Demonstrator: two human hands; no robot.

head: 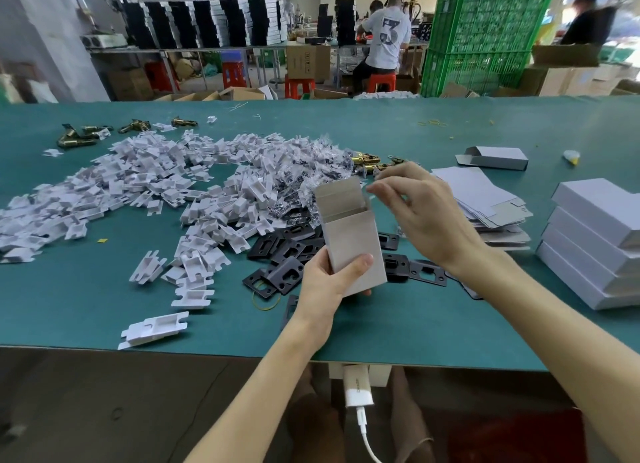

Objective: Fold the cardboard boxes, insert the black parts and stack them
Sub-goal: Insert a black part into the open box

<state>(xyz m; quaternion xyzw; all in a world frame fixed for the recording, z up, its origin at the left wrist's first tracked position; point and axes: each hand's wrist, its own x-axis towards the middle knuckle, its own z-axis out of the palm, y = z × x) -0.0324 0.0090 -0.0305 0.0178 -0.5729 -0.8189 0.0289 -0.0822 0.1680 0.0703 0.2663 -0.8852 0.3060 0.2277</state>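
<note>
now | box long axis upright, mouth up | left hand grips base | right hand grip unclear

One sign reads plainly: a large dark numeral "3", printed on the back of the pale grey T-shirt worn by the person seated on a red plastic stool at the far side of the room. The brown cardboard carton just beside that person carries a few small black marks, too small to read. Under the near edge of the green-topped counter, the white plug-in charger block bears a short line of grey lettering — too blurred to make out.
</note>
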